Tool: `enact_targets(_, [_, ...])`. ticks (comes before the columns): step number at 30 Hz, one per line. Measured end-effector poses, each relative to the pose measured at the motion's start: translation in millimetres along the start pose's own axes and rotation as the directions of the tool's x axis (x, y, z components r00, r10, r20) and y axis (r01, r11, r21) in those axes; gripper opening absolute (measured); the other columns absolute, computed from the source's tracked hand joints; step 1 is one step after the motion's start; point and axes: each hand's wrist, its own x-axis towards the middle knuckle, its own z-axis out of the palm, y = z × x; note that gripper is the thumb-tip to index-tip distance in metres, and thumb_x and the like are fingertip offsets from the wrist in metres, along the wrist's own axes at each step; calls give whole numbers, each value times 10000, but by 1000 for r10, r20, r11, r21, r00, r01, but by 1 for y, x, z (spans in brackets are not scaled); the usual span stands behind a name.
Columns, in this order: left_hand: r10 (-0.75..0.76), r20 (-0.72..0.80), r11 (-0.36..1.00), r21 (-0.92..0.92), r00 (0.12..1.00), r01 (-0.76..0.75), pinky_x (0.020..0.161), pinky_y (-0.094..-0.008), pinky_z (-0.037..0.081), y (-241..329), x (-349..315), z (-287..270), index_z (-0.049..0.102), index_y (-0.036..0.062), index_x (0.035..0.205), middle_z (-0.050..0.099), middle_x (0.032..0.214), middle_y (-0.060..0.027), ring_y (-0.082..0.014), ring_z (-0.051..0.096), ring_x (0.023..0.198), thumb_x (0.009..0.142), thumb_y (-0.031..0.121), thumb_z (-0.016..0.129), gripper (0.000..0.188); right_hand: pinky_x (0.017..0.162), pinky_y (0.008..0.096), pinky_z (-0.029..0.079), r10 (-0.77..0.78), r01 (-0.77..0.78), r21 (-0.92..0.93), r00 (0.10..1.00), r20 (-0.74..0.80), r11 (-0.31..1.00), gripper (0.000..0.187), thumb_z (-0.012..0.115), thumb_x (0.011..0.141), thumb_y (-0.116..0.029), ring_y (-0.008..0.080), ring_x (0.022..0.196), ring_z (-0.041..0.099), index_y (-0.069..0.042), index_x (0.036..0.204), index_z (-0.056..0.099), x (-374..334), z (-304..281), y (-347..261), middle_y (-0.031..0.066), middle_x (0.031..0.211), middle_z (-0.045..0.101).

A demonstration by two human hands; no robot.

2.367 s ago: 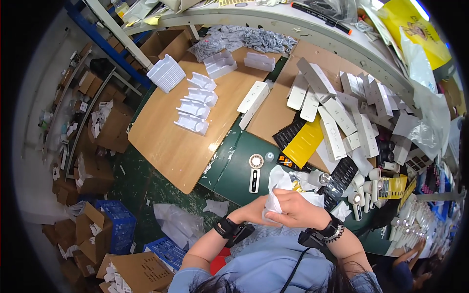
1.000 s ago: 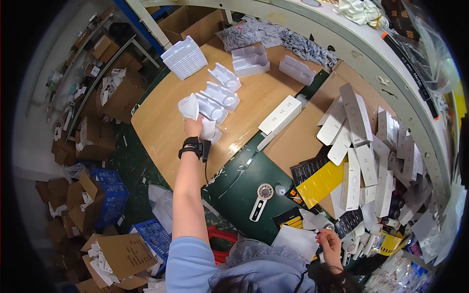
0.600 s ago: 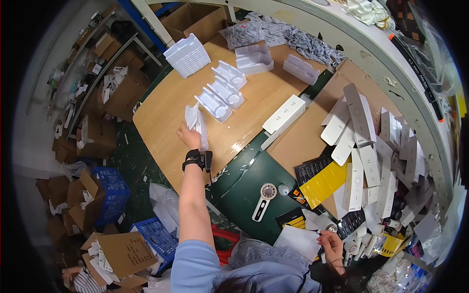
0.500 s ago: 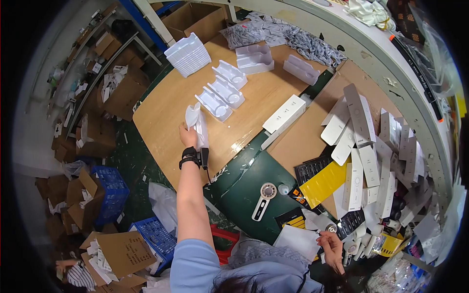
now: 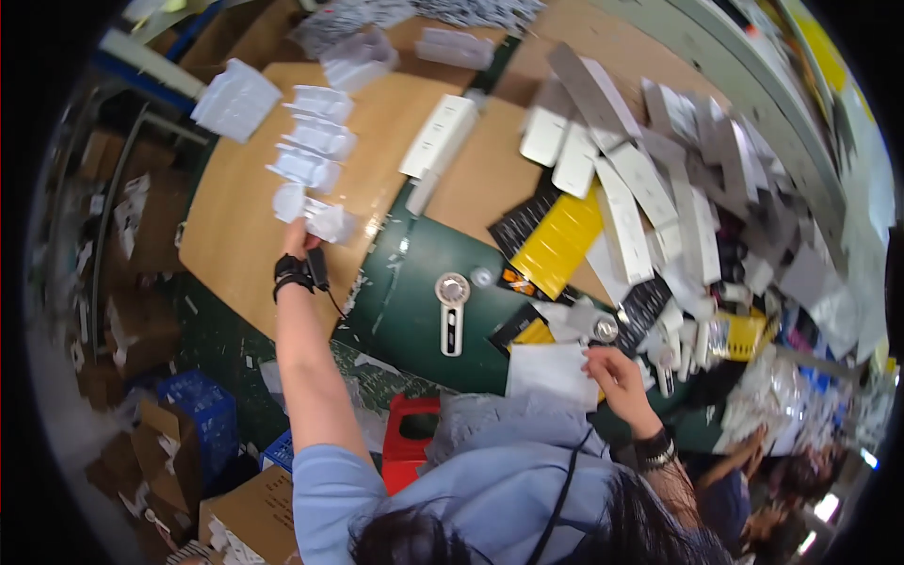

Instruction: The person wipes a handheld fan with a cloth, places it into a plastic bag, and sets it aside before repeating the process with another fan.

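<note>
I log the wooden tabletop (image 5: pixel 235 235) first, then the green mat (image 5: pixel 414 301) toward me; flat white cartons (image 5: pixel 650 198) and a yellow sheet (image 5: pixel 557 243) crowd the right. My left hand (image 5: pixel 299 235) is stretched far out, fingers closed around a clear plastic tray piece (image 5: pixel 320 221) lifted just off the wood; its long axis runs left to right across the hand; a row of like trays (image 5: pixel 311 141) lies just beyond, away from me. My right hand (image 5: pixel 612 363) stays close in, fingertips pinching the edge of a white paper sheet (image 5: pixel 551 372). A white handled tool (image 5: pixel 452 306) sits on the mat between both hands; nothing stands between the left hand and the row.
</note>
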Motion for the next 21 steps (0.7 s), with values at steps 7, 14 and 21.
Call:
enact_targets(7, [-183, 94, 946, -254, 979, 201, 645, -297, 487, 13, -20, 39, 530, 60, 995, 587, 939, -91, -173, 594, 798, 840, 512, 526, 478, 616, 236, 448, 130, -137, -196, 990, -48, 971, 195, 550, 867, -103, 82, 693, 564, -28, 1041, 593, -36, -37, 71, 47, 790, 616])
enact_targets(14, [391, 131, 892, 191, 911, -411, 643, -223, 390, -75, -188, 77, 497, 62, 968, 454, 779, 12, -90, 435, 704, 793, 252, 670, 311, 688, 315, 484, 88, -383, -498, 851, -518, 778, 251, 657, 739, -141, 224, 734, 596, -1, 939, 600, -69, -87, 217, 90, 810, 588])
enact_targets(21, [278, 199, 825, 451, 940, -340, 671, -265, 429, -150, -261, 169, 465, -7, 1010, 509, 824, -57, -136, 496, 727, 717, 238, 745, 473, 817, 383, 447, -306, -256, -557, 622, -721, 790, 266, 662, 690, -104, 319, 918, 542, -20, 933, 592, -55, -56, 228, 142, 928, 542])
